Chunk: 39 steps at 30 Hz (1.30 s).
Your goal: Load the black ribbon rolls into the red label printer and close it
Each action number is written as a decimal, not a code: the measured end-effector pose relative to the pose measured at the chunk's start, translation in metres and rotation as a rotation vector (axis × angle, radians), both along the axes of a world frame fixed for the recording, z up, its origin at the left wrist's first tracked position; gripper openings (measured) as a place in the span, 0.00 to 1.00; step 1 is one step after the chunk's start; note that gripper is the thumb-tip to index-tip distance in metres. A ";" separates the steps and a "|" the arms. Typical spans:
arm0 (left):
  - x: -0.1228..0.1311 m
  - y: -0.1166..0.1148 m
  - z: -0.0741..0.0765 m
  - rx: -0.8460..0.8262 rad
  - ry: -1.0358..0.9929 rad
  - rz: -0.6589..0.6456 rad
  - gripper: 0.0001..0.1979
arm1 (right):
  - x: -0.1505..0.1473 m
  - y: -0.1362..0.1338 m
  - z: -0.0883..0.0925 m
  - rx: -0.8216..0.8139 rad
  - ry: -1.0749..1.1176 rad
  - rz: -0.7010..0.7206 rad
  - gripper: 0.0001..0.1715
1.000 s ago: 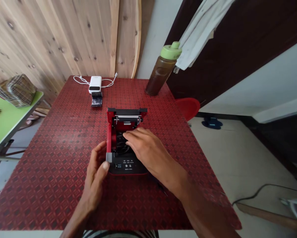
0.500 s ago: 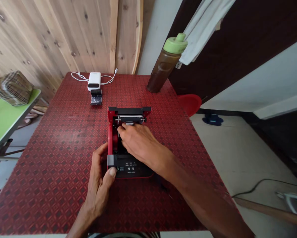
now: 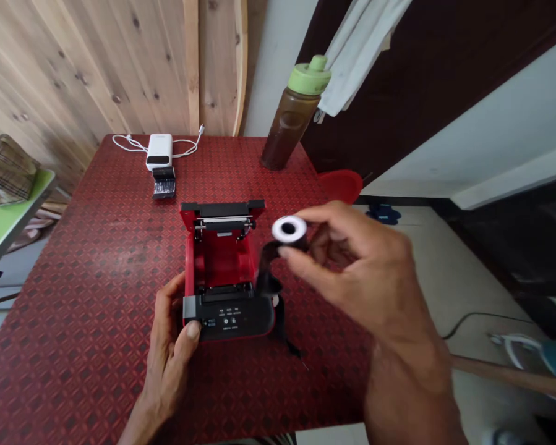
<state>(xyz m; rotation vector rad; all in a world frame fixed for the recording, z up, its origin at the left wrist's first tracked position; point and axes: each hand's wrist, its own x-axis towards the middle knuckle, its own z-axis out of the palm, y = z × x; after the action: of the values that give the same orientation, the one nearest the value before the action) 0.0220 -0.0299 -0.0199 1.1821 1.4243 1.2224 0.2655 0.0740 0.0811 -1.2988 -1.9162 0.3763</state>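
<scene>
A small red and black portable printer [image 3: 234,319] sits on the table with its lid [image 3: 222,210] raised and its red paper compartment [image 3: 222,259] exposed. My left hand [image 3: 171,334] grips the printer's front left corner, thumb on top and fingers along the side. To the right of the compartment, my right hand [image 3: 356,259] pinches a small paper roll [image 3: 300,231] in the air between thumb and fingers. The roll shows a white end with a dark hole; its outside looks dark, and a blurred dark loose end [image 3: 269,275] trails down toward the printer.
A white power bank [image 3: 159,150] with a white cable and a small dark curled strip [image 3: 164,185] lie at the back left. A brown bottle [image 3: 287,127] with a green lid stands at the back right. A black strap [image 3: 284,330] lies by the printer's right side.
My right hand has come out of the printer's compartment and moved right with the paper roll. My left hand still grips the printer. The whole view has shifted slightly.
</scene>
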 end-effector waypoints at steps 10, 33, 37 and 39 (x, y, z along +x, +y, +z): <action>-0.006 0.001 -0.007 0.025 0.104 0.020 0.32 | 0.010 0.024 -0.100 -0.327 0.266 -0.292 0.18; -0.007 0.001 -0.006 0.021 0.149 0.040 0.33 | 0.038 -0.006 -0.101 -0.474 0.195 0.012 0.17; -0.005 0.000 -0.005 0.013 0.148 0.049 0.33 | 0.043 -0.023 -0.093 -0.487 0.082 0.178 0.12; -0.005 0.000 -0.004 0.008 0.161 0.049 0.32 | 0.038 -0.029 -0.095 -0.495 0.065 0.277 0.20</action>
<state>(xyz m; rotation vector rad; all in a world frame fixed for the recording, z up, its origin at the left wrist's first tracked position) 0.0174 -0.0296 -0.0243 1.2824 1.5758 1.1891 0.3036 0.0447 -0.0138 -1.2970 -2.0242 1.0755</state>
